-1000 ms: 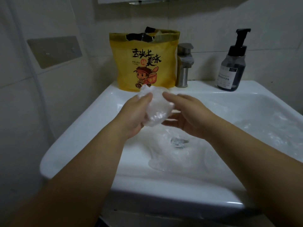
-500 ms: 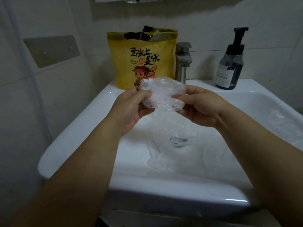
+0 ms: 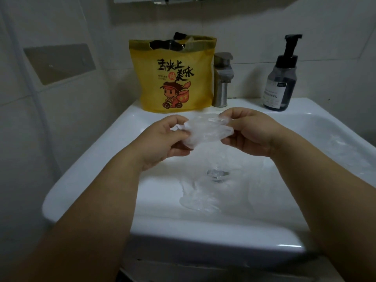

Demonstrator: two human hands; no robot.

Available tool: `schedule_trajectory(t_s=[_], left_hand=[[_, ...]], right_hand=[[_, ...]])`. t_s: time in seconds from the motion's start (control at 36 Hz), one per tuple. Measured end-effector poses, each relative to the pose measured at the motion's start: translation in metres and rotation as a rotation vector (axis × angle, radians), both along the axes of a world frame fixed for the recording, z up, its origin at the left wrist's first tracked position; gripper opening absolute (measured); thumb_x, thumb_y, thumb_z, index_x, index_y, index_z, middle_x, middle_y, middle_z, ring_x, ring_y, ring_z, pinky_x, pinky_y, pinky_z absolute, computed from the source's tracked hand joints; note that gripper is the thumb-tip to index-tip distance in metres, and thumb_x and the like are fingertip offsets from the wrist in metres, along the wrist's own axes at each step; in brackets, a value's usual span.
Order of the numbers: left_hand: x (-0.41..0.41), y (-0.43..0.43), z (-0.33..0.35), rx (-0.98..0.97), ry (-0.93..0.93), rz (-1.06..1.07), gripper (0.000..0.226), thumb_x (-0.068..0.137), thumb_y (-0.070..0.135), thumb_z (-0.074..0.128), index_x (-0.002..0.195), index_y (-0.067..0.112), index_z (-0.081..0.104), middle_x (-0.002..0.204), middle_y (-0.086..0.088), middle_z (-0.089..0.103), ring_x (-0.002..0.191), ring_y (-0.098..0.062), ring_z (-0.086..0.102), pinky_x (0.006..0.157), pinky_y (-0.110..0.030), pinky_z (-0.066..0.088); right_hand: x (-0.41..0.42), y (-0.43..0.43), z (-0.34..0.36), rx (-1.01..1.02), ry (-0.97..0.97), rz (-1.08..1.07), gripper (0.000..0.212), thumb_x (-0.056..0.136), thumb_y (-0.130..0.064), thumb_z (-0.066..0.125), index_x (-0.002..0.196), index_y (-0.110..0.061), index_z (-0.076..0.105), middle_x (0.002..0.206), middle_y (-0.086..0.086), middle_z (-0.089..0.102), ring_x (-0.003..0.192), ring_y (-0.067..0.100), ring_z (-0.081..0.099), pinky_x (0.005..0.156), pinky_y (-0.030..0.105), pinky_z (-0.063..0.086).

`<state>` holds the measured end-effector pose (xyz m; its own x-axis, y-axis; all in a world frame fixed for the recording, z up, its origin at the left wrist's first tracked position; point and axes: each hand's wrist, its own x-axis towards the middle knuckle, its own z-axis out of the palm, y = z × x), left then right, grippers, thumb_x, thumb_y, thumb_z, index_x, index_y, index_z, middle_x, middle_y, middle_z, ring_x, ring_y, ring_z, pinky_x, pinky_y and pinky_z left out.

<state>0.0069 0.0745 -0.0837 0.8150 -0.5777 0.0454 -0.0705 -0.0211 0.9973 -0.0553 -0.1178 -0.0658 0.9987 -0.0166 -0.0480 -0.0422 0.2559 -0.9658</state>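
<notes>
Over the white sink (image 3: 87, 171) I hold a crumpled piece of clear plastic film (image 3: 205, 132) between both hands. My left hand (image 3: 164, 143) pinches its left end with thumb and curled fingers. My right hand (image 3: 248, 135) pinches its right end, thumb on top. The film is stretched flat between them, above the drain (image 3: 217, 174). More clear plastic (image 3: 199, 202) lies in the basin near the front.
A yellow printed bag (image 3: 175, 78) stands on the sink's back ledge, left of the metal tap (image 3: 222, 78). A dark pump bottle (image 3: 281, 78) stands at the back right. Tiled walls close in on the left and behind.
The film was a bunched lump held mostly by my left hand; both hands have since drawn it apart sideways and flattened it. The view has tilted slightly.
</notes>
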Motion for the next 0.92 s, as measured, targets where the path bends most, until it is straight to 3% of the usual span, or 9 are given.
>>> schedule_trajectory(t_s=[0.11,0.28,0.39,0.47,0.58,0.67,0.75,0.83,0.92], left_hand=[[-0.002,0.001,0.005,-0.109,0.045,0.01,0.027,0.092,-0.006,0.052,0.083,0.017,0.063,0.067,-0.003,0.067,0.064,-0.012,0.066,0.061,-0.02,0.056],[-0.003,-0.002,0.003,-0.073,-0.003,0.051,0.029,0.097,-0.006,0.045,0.08,0.011,0.06,0.062,0.0,0.065,0.06,-0.009,0.065,0.058,-0.019,0.055],[-0.002,-0.003,0.002,-0.055,-0.077,0.113,0.032,0.096,-0.006,0.045,0.076,0.011,0.063,0.065,-0.002,0.064,0.06,-0.01,0.065,0.06,-0.021,0.056],[-0.002,-0.004,0.001,-0.04,-0.115,0.129,0.031,0.095,-0.005,0.047,0.074,0.011,0.064,0.062,0.001,0.064,0.063,-0.012,0.065,0.061,-0.021,0.056],[-0.004,-0.003,0.006,-0.082,-0.018,0.111,0.029,0.094,-0.004,0.043,0.076,0.007,0.064,0.065,-0.003,0.064,0.061,-0.014,0.064,0.058,-0.024,0.056],[-0.005,-0.002,0.01,-0.155,0.124,0.066,0.019,0.087,0.007,0.05,0.074,0.002,0.063,0.071,-0.011,0.063,0.059,-0.019,0.064,0.057,-0.027,0.058],[-0.002,-0.004,0.005,-0.011,0.003,0.161,0.026,0.094,0.02,0.059,0.073,0.006,0.061,0.07,-0.007,0.06,0.063,-0.016,0.063,0.059,-0.026,0.057],[-0.002,-0.006,0.0,0.068,-0.106,0.182,0.01,0.086,0.008,0.068,0.077,0.008,0.064,0.073,-0.01,0.058,0.068,-0.017,0.061,0.063,-0.021,0.056],[0.0,-0.004,-0.001,0.02,-0.077,0.16,0.017,0.083,-0.004,0.067,0.084,0.012,0.065,0.091,-0.017,0.052,0.077,-0.023,0.058,0.065,-0.018,0.055]], right_hand=[[-0.001,0.001,0.002,-0.001,0.006,0.029,0.029,0.094,0.007,0.044,0.072,-0.007,0.057,0.061,0.006,0.063,0.05,0.015,0.061,0.049,0.022,0.055],[-0.003,0.002,0.002,-0.003,0.057,0.086,0.026,0.096,-0.001,0.038,0.08,-0.008,0.057,0.061,0.009,0.063,0.052,0.02,0.061,0.054,0.027,0.057],[-0.006,0.004,0.006,0.052,0.089,0.117,0.03,0.095,-0.022,0.039,0.086,-0.005,0.062,0.08,0.015,0.064,0.06,0.026,0.062,0.062,0.033,0.06],[-0.005,0.006,0.004,-0.018,0.133,0.122,0.043,0.093,-0.044,0.048,0.094,-0.005,0.065,0.084,0.012,0.067,0.068,0.022,0.066,0.062,0.033,0.06],[-0.004,0.007,0.0,-0.102,0.116,0.092,0.016,0.088,-0.014,0.06,0.094,0.0,0.066,0.09,0.011,0.066,0.069,0.017,0.067,0.062,0.027,0.06],[-0.003,0.007,-0.001,-0.119,0.064,0.054,0.009,0.087,-0.002,0.059,0.091,-0.001,0.068,0.091,0.013,0.069,0.072,0.017,0.069,0.063,0.026,0.059],[-0.003,0.01,-0.002,-0.164,0.035,0.033,0.014,0.087,0.006,0.056,0.09,0.0,0.067,0.093,0.013,0.068,0.074,0.02,0.068,0.064,0.028,0.06],[-0.001,0.012,-0.004,-0.213,0.015,-0.01,0.015,0.087,0.009,0.056,0.09,-0.002,0.066,0.096,0.015,0.066,0.077,0.023,0.066,0.064,0.027,0.06],[-0.001,0.011,-0.004,-0.205,0.009,-0.062,0.016,0.087,0.009,0.056,0.091,-0.002,0.066,0.101,0.017,0.066,0.077,0.024,0.066,0.064,0.027,0.06]])
